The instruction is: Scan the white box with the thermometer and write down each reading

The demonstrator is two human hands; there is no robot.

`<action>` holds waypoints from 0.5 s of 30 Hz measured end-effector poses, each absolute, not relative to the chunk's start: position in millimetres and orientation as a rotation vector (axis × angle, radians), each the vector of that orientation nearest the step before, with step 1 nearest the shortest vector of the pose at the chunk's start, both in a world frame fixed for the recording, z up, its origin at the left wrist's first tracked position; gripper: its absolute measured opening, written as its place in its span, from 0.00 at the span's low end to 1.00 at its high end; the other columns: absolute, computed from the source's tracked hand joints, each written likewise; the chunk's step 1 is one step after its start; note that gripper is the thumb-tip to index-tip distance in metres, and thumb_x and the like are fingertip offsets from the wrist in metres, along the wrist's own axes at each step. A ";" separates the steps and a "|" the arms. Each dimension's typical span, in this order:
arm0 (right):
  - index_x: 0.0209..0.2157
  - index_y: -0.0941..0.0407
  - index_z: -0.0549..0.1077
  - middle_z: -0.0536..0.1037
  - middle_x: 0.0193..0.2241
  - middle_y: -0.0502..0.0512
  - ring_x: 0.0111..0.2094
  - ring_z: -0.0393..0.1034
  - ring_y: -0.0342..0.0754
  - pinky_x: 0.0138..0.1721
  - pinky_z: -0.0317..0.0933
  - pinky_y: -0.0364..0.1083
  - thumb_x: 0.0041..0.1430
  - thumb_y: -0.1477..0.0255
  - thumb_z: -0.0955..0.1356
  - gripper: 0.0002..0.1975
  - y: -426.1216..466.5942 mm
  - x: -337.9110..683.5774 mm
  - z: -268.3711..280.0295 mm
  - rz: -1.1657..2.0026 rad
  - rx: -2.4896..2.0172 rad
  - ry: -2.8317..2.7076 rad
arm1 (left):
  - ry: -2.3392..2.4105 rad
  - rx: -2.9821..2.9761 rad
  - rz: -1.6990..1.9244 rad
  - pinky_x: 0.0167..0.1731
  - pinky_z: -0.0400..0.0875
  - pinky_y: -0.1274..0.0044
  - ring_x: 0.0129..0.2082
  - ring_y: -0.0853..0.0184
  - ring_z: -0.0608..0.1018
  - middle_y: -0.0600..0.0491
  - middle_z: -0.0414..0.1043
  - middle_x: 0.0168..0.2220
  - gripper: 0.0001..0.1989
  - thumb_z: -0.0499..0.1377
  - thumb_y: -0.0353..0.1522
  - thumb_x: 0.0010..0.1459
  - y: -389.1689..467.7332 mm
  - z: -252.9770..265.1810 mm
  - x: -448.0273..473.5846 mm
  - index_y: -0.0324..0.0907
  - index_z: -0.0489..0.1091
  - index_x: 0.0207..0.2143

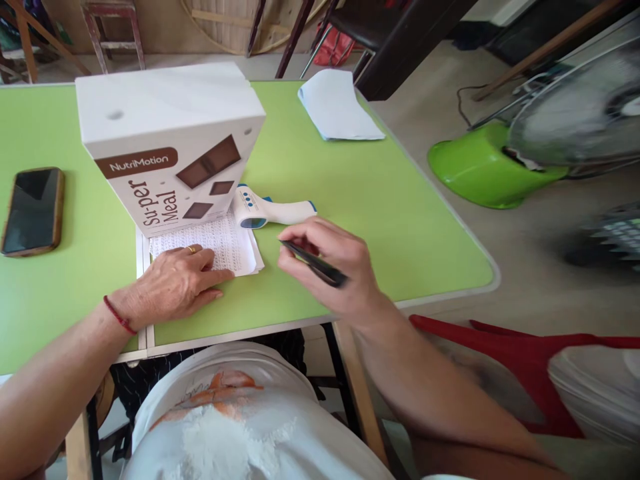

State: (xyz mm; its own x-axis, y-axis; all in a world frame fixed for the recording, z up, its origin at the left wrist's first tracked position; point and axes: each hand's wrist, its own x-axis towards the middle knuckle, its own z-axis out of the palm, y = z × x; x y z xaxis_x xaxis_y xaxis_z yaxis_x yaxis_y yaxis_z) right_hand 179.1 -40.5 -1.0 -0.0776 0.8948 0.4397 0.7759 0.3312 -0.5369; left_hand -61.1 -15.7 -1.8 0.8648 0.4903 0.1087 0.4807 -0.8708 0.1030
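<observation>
A black pen (pixel 315 263) is pinched in my right hand (pixel 345 267), which hovers over the table to the right of the papers, its fingers closed. My left hand (pixel 180 283) lies on a stack of papers (pixel 225 243) covered in rows of handwriting, with the index finger stretched out across the lower edge. Behind that hand, a white NutriMotion box (pixel 170 107) stands upright and hides the upper part of the sheets. To the right of the box rests a white and blue infrared thermometer (pixel 273 212), close to my right fingertips.
A phone (pixel 34 210) lies at the left of the green table (pixel 400 233). Folded paper (pixel 340 107) sits near the far right edge. Beyond the table are a fan (pixel 590 107), a green plastic stool (pixel 490 167) and a red plastic chair (pixel 505 360).
</observation>
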 end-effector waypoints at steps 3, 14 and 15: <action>0.28 0.54 0.74 0.77 0.29 0.54 0.26 0.69 0.46 0.25 0.56 0.45 0.49 0.78 0.66 0.07 -29.3 190.7 3.2 0.062 -1.585 -2.154 | 0.739 2.884 0.289 0.27 0.67 0.74 0.29 0.66 0.73 0.50 0.71 0.34 0.15 0.50 0.38 0.67 -12.7 0.1 -65.6 0.43 0.74 0.43; 0.31 0.55 0.78 0.76 0.29 0.57 0.29 0.69 0.50 0.23 0.49 0.46 0.52 0.79 0.64 0.11 -24.5 198.2 -13.6 -0.071 -1.782 -2.457 | 1.454 2.049 1.847 0.47 0.66 0.59 0.49 0.58 0.70 0.50 0.61 0.48 0.28 0.64 0.49 0.54 6.2 20.7 -96.5 0.44 0.58 0.49; 0.31 0.55 0.78 0.77 0.30 0.57 0.29 0.69 0.50 0.24 0.50 0.46 0.52 0.79 0.64 0.11 -23.5 198.9 -11.8 -0.061 -1.770 -2.445 | 1.393 1.993 1.753 0.51 0.64 0.58 0.54 0.56 0.67 0.49 0.60 0.52 0.33 0.64 0.51 0.53 10.9 18.4 -97.3 0.44 0.55 0.52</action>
State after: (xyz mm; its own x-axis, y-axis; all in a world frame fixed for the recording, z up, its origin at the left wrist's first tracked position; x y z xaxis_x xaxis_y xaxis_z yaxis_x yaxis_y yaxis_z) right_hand 198.9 -23.5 -11.8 -0.3078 0.9435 0.1226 0.9485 0.3145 -0.0393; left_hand -97.3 10.9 18.4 -0.1100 0.6988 0.7068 0.5309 -0.5599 0.6362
